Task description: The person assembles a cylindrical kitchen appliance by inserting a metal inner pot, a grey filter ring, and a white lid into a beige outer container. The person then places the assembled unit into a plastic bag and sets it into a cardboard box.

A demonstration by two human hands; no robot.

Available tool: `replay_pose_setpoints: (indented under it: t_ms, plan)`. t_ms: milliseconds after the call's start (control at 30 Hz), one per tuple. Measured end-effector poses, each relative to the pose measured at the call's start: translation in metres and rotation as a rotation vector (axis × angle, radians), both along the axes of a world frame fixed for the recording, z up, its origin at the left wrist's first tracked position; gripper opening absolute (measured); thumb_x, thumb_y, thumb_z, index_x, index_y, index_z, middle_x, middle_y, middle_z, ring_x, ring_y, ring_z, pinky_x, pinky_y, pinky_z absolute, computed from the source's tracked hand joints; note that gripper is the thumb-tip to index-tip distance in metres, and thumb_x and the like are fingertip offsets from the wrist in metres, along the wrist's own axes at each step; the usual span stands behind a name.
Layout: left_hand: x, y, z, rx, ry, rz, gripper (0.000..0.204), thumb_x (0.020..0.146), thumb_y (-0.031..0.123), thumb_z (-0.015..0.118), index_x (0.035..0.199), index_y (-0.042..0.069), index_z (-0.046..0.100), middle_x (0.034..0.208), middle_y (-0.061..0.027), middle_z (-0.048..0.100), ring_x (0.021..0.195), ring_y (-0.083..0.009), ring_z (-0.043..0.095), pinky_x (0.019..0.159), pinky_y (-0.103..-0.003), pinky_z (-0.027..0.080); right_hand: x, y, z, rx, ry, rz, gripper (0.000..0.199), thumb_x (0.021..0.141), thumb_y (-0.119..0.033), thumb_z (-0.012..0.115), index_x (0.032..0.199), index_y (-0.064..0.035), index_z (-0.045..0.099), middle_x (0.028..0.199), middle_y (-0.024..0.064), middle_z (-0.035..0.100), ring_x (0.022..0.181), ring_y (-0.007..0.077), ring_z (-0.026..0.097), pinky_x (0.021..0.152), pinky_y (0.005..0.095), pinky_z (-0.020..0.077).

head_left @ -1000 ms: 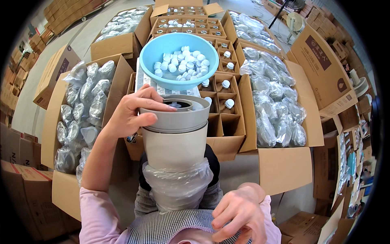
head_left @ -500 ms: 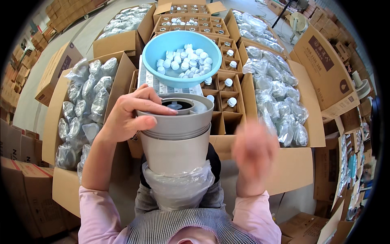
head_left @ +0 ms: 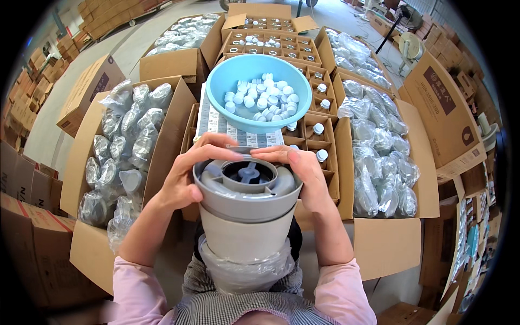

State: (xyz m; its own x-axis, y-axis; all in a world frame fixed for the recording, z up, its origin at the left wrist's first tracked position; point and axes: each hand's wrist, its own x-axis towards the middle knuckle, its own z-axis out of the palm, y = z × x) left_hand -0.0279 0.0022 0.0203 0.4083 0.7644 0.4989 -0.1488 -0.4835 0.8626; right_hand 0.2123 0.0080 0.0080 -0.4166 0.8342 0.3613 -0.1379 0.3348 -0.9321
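A tapered beige canister (head_left: 246,232) stands upright in front of my body, a clear plastic bag (head_left: 244,268) gathered round its lower part. On its top sits a grey ring-shaped end piece (head_left: 252,208), whose open top shows a curved channel and a dark round well with a bluish-grey lobed part (head_left: 249,172) in the middle. My left hand (head_left: 189,173) grips the left rim, thumb on the outer wall and fingers over the top edge. From the other side my right hand (head_left: 303,173) closes round the right rim, its fingers on the far edge.
Just beyond is a light blue basin (head_left: 216,111) of white caps, on a printed sheet (head_left: 208,122). Divided cartons (head_left: 327,176) of capped bottles stand behind and beside it. Cartons of plastic-wrapped parts flank me on the left (head_left: 116,154) and right (head_left: 376,151).
My right hand has come in from the right and now grips the end piece's rim. The end piece's top is tipped more toward me, showing its inside. The whole view has shifted slightly.
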Motion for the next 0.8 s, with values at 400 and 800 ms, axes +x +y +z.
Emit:
replay_pose_setpoints:
  t_ms: [400, 800]
  plan:
    - [0.002, -0.014, 0.018, 0.105, 0.310, 0.169, 0.043, 0.065, 0.029, 0.084, 0.086, -0.003, 0.066, 0.088, -0.0118, 0.062, 0.086, -0.0229, 0.059, 0.078, -0.033, 0.046, -0.013, 0.028, -0.029, -0.190, 0.235, 0.275, 0.063, 0.094, -0.036, 0.028, 0.107, 0.0103, 0.068, 0.115, 0.0241, 0.066, 0.109, 0.0325, 0.061, 0.102, 0.0386, 0.0417]
    - [0.018, -0.029, 0.023, 0.138, 0.400, 0.279, 0.037, 0.068, 0.031, 0.081, 0.080, -0.001, 0.065, 0.077, -0.0094, 0.059, 0.075, -0.0217, 0.052, 0.069, -0.032, 0.042, -0.012, 0.022, -0.043, -0.395, 0.359, 0.380, 0.063, 0.092, -0.034, 0.027, 0.110, 0.0116, 0.067, 0.118, 0.0242, 0.064, 0.114, 0.0319, 0.057, 0.106, 0.0391, 0.0385]
